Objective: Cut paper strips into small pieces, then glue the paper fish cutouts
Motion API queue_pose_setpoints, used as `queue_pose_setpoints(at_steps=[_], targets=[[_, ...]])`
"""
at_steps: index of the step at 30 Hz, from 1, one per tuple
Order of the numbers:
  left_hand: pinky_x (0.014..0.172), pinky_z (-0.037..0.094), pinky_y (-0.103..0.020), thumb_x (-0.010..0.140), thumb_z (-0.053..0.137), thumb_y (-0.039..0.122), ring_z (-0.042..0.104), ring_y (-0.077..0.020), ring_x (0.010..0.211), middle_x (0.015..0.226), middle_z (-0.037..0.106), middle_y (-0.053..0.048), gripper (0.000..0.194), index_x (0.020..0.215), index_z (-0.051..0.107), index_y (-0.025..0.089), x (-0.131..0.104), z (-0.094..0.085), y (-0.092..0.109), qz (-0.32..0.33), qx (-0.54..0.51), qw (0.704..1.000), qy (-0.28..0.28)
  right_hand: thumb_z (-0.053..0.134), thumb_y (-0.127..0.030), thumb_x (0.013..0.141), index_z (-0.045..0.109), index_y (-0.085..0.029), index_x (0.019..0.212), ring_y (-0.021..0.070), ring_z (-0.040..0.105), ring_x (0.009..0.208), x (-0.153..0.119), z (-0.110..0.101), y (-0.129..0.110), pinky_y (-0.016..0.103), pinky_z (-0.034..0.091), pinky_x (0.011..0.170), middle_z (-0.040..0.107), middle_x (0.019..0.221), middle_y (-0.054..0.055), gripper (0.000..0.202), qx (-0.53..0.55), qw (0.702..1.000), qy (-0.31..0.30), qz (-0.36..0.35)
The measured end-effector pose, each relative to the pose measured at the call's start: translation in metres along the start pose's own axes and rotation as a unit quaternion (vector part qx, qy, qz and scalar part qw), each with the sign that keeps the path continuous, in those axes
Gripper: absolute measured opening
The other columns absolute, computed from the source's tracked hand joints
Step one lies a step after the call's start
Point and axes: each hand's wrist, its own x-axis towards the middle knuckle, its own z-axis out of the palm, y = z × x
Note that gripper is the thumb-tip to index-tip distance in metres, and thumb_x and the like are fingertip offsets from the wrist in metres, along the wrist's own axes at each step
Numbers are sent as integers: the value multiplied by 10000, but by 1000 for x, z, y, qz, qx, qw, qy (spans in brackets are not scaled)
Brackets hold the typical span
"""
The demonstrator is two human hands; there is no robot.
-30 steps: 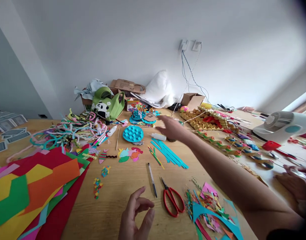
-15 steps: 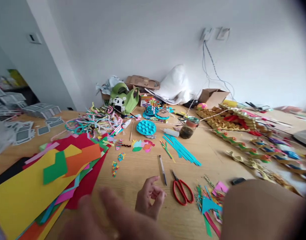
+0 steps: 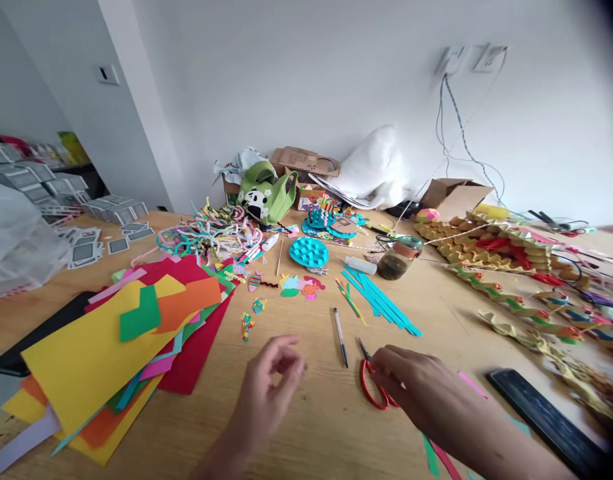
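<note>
My left hand (image 3: 273, 373) is held low over the wooden table, its fingers loosely curled and a gap between thumb and fingers; nothing shows in it. My right hand (image 3: 409, 373) is over the red-handled scissors (image 3: 369, 390), covering part of their handles. Its fingertips are hidden, so I cannot tell whether they grip them. Between my hands lies a pen (image 3: 340, 337), just left of the scissors. Blue paper strips (image 3: 381, 301) and a few thin coloured strips (image 3: 350, 300) are behind it. Small coloured pieces (image 3: 246, 325) sit beyond my left hand.
Stacked coloured paper (image 3: 86, 353) covers the left side. A black phone (image 3: 546, 417) lies at right, near cut egg-carton strips (image 3: 519, 303). Farther back are a glass jar (image 3: 399, 260), a blue disc (image 3: 309, 252), pipe cleaners (image 3: 211, 233) and a green panda bag (image 3: 273, 193).
A large blurred hand close to the camera at lower left is gone; my right hand is now over the scissors. The view has turned slightly left. Scissors and pen keep their places.
</note>
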Motion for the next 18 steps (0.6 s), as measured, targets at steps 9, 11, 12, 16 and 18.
queue_pose_setpoints(at_steps=[9, 11, 12, 16, 18], targets=[[711, 555, -292, 838, 603, 392, 682, -184, 804, 865, 692, -66, 295, 1014, 616, 156, 41, -60, 15, 100, 125, 980, 120, 464, -211, 922, 572, -156, 909, 290, 682, 854, 8, 77, 34, 308, 374, 608, 682, 934, 129, 122, -87, 969, -79, 217], [705, 554, -290, 853, 582, 371, 676, -176, 800, 880, 696, -66, 257, 997, 623, 162, 47, -60, 14, 118, 187, 970, 104, 430, -219, 937, 582, -146, 928, 314, 685, 872, 11, 74, 33, 320, 384, 609, 689, 939, 145, 169, -97, 965, -94, 225], [705, 552, -289, 860, 574, 354, 673, -173, 803, 888, 698, -64, 235, 990, 625, 165, 48, -60, 13, 131, 221, 962, 95, 402, -219, 945, 587, -140, 938, 326, 687, 874, 12, 72, 34, 327, 388, 608, 695, 930, 154, 201, -102, 962, -103, 230], [762, 544, -310, 875, 551, 292, 665, -176, 856, 939, 703, -62, 183, 999, 621, 177, 55, -66, 4, 188, 331, 922, 70, 333, -162, 946, 595, -120, 965, 331, 698, 837, 12, 66, 45, 337, 395, 593, 710, 874, 164, 267, -123, 946, -126, 271], [764, 540, -315, 880, 543, 279, 663, -183, 865, 941, 701, -64, 172, 1001, 613, 178, 60, -70, -3, 206, 367, 904, 77, 347, -176, 951, 600, -122, 941, 326, 695, 863, 14, 62, 46, 338, 405, 605, 709, 892, 161, 258, -133, 943, -115, 283]])
